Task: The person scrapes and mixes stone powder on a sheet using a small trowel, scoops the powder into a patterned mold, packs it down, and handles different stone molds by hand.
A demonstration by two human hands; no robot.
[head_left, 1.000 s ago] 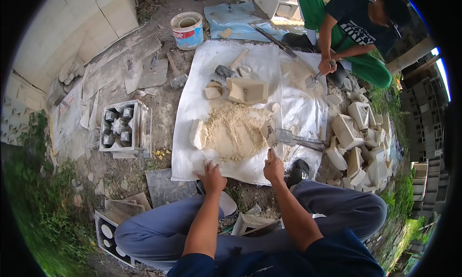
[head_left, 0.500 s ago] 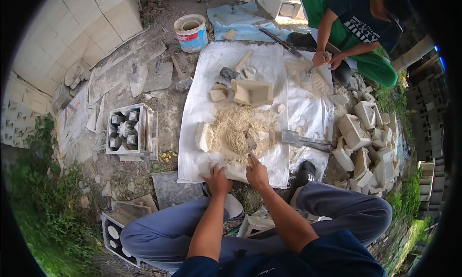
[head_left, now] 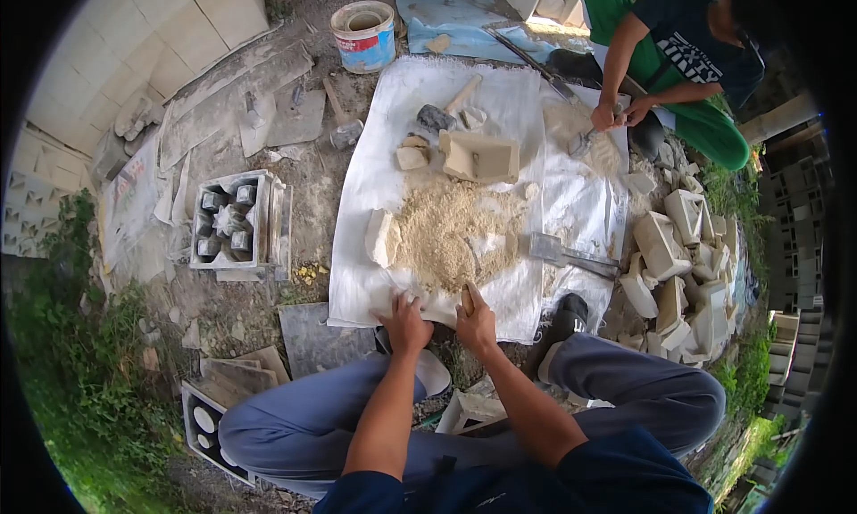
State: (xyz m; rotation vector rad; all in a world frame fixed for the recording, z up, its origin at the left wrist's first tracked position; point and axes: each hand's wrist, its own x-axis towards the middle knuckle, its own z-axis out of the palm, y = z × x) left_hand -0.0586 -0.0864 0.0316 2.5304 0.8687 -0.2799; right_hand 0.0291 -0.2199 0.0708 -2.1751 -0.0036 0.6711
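My left hand [head_left: 407, 323] lies with its fingers spread on the near edge of a white sheet [head_left: 357, 291]. To its right, my right hand [head_left: 476, 322] is closed round the wooden handle of a trowel [head_left: 470, 298]. The trowel's blade is hard to make out in the heap of crumbly tan material [head_left: 442, 224]. A pale chunk [head_left: 383, 237] stands at the heap's left side. Above the heap sit a hollow tan block [head_left: 480, 158], small broken pieces [head_left: 412, 154] and a hammer [head_left: 437, 117]. A flat metal tool [head_left: 567, 252] lies to the right.
Across the sheet, a co-worker's hands [head_left: 619, 114] hold a tool over a second powder patch. Broken blocks [head_left: 683, 273] are piled at the right. A metal mould [head_left: 234, 224] stands at the left, a bucket [head_left: 364, 37] at the back, a second hammer [head_left: 344, 126] beside the sheet.
My right hand has moved left, closer to my left hand, and the trowel with it. The loose material is heaped where a shallower, smoothed area was.
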